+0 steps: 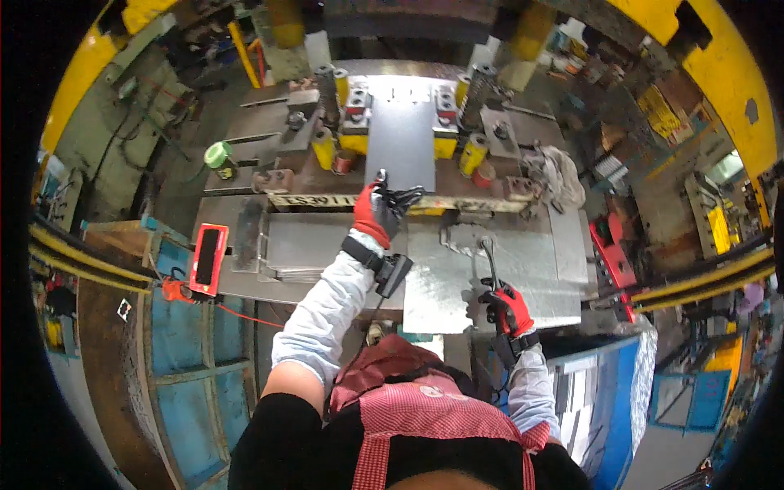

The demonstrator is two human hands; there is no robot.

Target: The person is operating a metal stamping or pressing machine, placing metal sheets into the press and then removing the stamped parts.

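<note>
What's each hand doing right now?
Left hand: raised at the sheet-metal plate edge; grip cannot be told.
Right hand: closed on a dark hooked tool.

A metal workshop / factory floor is shown: a heavy press w/ yellow frame (719, 73), steel die block (400, 139), cut sheet metal (482, 278) laid on the desk, oily floor around.
</note>
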